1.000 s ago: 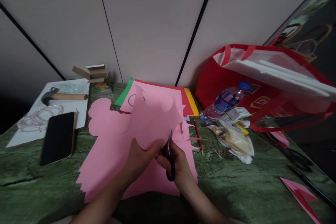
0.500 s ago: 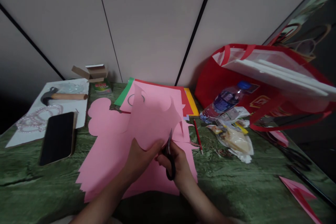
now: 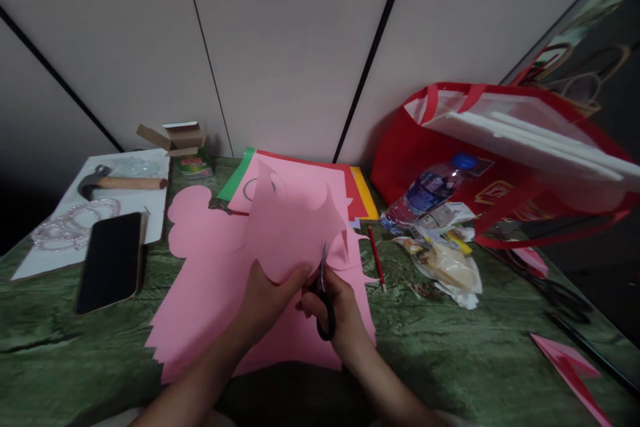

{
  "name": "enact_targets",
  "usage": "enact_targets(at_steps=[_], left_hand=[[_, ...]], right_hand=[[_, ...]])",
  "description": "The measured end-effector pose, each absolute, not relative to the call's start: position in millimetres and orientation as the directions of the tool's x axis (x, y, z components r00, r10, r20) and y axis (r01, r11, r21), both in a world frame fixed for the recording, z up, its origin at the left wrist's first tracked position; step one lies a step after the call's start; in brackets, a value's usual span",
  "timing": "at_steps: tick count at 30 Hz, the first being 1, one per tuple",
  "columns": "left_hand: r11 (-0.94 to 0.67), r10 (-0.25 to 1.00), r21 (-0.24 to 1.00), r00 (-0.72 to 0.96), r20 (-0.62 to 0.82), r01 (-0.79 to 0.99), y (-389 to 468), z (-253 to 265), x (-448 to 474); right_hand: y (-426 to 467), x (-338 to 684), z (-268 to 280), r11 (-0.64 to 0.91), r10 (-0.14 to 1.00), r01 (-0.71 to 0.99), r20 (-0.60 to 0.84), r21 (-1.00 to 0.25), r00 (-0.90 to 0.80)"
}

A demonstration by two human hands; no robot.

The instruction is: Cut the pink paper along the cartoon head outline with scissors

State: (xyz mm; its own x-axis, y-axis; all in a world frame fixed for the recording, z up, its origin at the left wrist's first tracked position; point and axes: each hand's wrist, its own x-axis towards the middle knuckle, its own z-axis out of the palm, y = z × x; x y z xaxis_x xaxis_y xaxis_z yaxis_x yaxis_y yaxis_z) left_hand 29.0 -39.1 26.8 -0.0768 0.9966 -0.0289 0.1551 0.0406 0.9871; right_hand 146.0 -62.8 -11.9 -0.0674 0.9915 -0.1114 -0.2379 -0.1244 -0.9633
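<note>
Gone from across the red pencil [image 3: 377, 259] is a thin pink sliver. Over the pink stack [image 3: 200, 293], the left hand [image 3: 265, 300] pinches a raised pink sheet [image 3: 295, 233] while the right hand [image 3: 345, 310] grips scissors [image 3: 321, 290] at its edge. Buckling paper could steer the cut toward the left thumb [image 3: 299, 279].

Our left forearm [image 3: 200, 361] and right forearm [image 3: 387, 380] slant inward toward the far edge of the table [image 3: 45, 353]. Our left hand [image 3: 267, 297] pinches, thumb [image 3: 296, 281] stretched rightward, fingers mostly hidden; our right hand [image 3: 339, 303] is curled just beside that thumb's tip.
</note>
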Motion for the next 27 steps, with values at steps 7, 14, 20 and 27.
enact_targets(at_steps=[7, 14, 20, 27], left_hand=[[0.069, 0.997, 0.987, 0.026, -0.074, 0.143, -39.9, 31.2, 29.4], [0.044, 0.999, 0.990, 0.005, -0.045, 0.134, -39.2, 29.1, 28.2], [0.074, 0.997, 0.994, 0.005, -0.075, 0.083, -38.5, 26.9, 26.0], [0.081, 0.996, 0.990, -0.050, -0.076, 0.113, -35.9, 26.4, 24.9]], right_hand=[[-63.1, 145.6, -13.5, -0.143, 0.989, -0.226, -0.134, -0.964, -0.057], [-62.6, 145.7, -13.6, -0.139, 0.990, -0.204, -0.131, -0.969, -0.050], [-62.7, 146.5, -8.1, -0.167, 0.985, -0.192, -0.158, -0.967, -0.061], [-63.0, 146.9, -7.8, -0.168, 0.985, -0.183, -0.158, -0.969, -0.064]])
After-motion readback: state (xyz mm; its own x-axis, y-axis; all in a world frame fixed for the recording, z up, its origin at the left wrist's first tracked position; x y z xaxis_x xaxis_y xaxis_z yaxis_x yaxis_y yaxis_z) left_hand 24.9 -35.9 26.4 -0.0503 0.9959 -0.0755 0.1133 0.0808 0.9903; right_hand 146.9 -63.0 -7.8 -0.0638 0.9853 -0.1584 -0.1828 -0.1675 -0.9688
